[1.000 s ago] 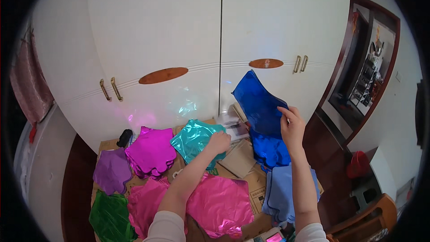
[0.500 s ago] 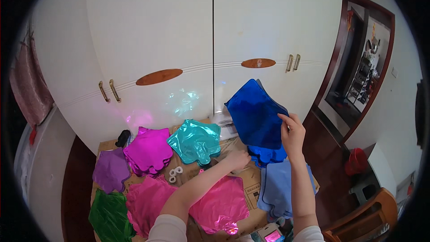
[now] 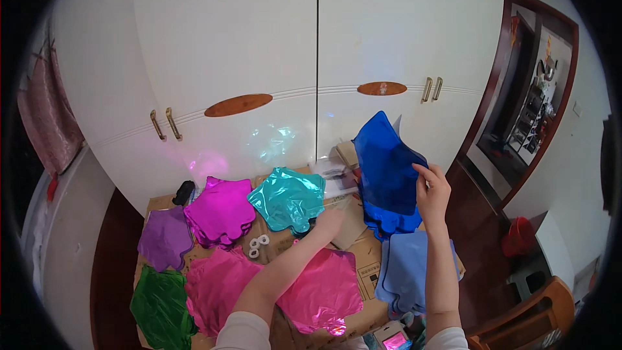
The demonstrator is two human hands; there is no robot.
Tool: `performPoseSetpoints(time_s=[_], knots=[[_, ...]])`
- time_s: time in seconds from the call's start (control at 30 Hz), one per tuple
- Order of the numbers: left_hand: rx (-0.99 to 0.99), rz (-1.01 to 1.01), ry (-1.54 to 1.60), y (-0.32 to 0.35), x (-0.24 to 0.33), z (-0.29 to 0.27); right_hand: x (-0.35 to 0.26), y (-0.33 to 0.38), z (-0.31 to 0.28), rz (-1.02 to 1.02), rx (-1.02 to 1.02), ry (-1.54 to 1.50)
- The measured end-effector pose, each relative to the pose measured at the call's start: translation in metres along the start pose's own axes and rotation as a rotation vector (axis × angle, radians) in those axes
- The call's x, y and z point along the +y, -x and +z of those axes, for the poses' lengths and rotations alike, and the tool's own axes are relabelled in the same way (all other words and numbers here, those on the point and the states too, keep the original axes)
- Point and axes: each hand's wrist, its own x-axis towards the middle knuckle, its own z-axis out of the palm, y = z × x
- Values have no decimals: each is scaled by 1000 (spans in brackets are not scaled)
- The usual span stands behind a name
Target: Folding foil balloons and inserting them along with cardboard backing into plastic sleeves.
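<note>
My right hand [image 3: 433, 189] pinches the right edge of a shiny dark blue foil sheet [image 3: 389, 162], which looks like a flat, uninflated foil balloon. The sheet stands raised above a stack of bright blue foil pieces [image 3: 394, 220]. My left hand [image 3: 330, 221] is blurred, its fingers not clear, beside a flat brown piece [image 3: 352, 225] on the cardboard. Left of that hand lies a teal foil stack [image 3: 286, 198]. Under my left forearm is a pink foil stack [image 3: 322, 291]; a pale blue stack [image 3: 405, 269] lies beside my right forearm.
Magenta [image 3: 220, 210], purple [image 3: 165, 238], green [image 3: 163, 308] and another pink foil stack [image 3: 217, 285] cover the left of the cardboard-topped surface [image 3: 370, 314]. White ribbon rolls [image 3: 258, 244] sit mid-surface. A white cupboard [image 3: 227, 39] stands behind; a wooden chair [image 3: 534, 317] is at right.
The blue foil sheet has turned more upright and shifted right, with my right hand still on its edge. My left hand has drawn back leftward, baring the brown piece.
</note>
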Motion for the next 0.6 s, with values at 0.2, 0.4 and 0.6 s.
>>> performPoseSetpoints(time_s=[0.2,0.4,0.6], knots=[[430,-104,-108,-17,-15,0,-9,4,6,-2,-48,-22],[302,-19,-108,-13,-8,1,-9,10,21,-18,-73,-42],[530,-54,119,-17,9,23,-35,11,38,-232,-101,94]])
